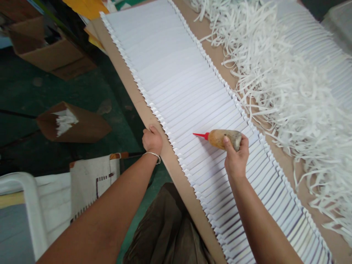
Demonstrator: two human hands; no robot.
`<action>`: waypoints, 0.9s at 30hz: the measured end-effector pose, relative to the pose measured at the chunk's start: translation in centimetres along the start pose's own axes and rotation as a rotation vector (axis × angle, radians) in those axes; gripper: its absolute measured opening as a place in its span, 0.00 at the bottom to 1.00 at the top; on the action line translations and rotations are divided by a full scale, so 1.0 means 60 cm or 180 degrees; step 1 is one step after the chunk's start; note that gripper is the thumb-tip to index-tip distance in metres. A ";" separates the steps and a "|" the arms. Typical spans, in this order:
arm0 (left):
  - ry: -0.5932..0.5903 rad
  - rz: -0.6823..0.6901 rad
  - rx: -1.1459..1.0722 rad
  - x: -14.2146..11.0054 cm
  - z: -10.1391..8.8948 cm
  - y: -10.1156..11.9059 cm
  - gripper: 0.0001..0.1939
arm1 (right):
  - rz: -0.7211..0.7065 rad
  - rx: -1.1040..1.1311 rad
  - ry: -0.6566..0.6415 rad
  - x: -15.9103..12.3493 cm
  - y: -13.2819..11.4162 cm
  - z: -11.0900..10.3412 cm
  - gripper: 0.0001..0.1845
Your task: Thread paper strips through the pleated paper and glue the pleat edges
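Observation:
My right hand (237, 156) is wrapped round a yellowish glue bottle (220, 138) with a red nozzle pointing left. The bottle lies nearly level above a long row of overlapping white paper pieces (170, 80) with folded edges. My left hand (153, 140), a bracelet at its wrist, is closed on the near edge of the brown tabletop (132, 88). Its fingertips are partly hidden behind that edge.
A heap of white paper strips (275, 73) covers the table's far side, with more stacked paper (310, 40) behind. On the floor at left stand a cardboard box (52, 57) and a smaller carton (90, 126). A white chair (33, 205) is at lower left.

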State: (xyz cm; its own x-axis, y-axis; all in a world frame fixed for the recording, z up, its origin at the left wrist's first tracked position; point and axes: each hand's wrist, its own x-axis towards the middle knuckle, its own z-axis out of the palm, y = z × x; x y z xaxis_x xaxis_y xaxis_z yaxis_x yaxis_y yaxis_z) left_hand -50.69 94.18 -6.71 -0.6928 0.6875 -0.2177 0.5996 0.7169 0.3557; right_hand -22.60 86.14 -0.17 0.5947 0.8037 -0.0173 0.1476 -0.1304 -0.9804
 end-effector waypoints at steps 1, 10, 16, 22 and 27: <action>-0.0010 -0.0005 -0.0003 0.000 0.000 0.000 0.27 | 0.0005 -0.0037 -0.0036 -0.010 -0.003 0.003 0.33; -0.0067 -0.0035 -0.0101 -0.005 -0.009 0.005 0.26 | -0.0186 -0.0504 -0.0454 -0.075 -0.036 0.024 0.30; -0.0033 0.0010 0.0007 -0.002 -0.003 0.001 0.26 | -0.1242 -0.0653 -0.0535 -0.049 -0.052 -0.014 0.35; -0.0029 -0.0024 -0.0003 0.002 -0.002 -0.001 0.25 | -0.1209 -0.0397 0.0466 0.096 -0.069 -0.054 0.30; -0.0008 0.0001 0.0048 0.002 -0.004 0.001 0.25 | -0.0229 0.0824 0.0617 0.238 -0.040 -0.058 0.28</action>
State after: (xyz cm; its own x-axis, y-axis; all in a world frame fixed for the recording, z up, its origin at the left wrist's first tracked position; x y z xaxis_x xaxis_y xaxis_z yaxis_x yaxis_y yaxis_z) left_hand -50.83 94.25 -6.50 -0.6916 0.6880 -0.2198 0.6059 0.7183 0.3420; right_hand -11.71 95.94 2.62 0.7330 0.6769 0.0671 0.0039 0.0946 -0.9955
